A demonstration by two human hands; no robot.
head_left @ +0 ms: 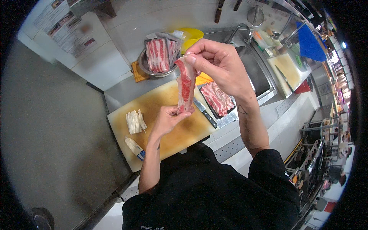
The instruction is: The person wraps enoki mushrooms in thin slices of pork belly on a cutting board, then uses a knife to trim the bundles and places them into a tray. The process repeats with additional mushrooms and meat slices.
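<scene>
A meat slice (186, 84) stretches just above the frame's centre. My right fingers (199, 62) pinch its upper end, my left fingers (183, 115) its lower.

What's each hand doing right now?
Left hand: closed, pinching the lower end of the meat slice.
Right hand: closed, pinching its upper end.

Even indoor light shows the right hand (222, 66) and left hand (168, 122) fairly sharply. Left of them, the floor (50, 115) is dim, softly shadowed; far to their right, a lamp (344, 45) glares and equipment (314, 157) bends, blurring toward the black rim.
</scene>
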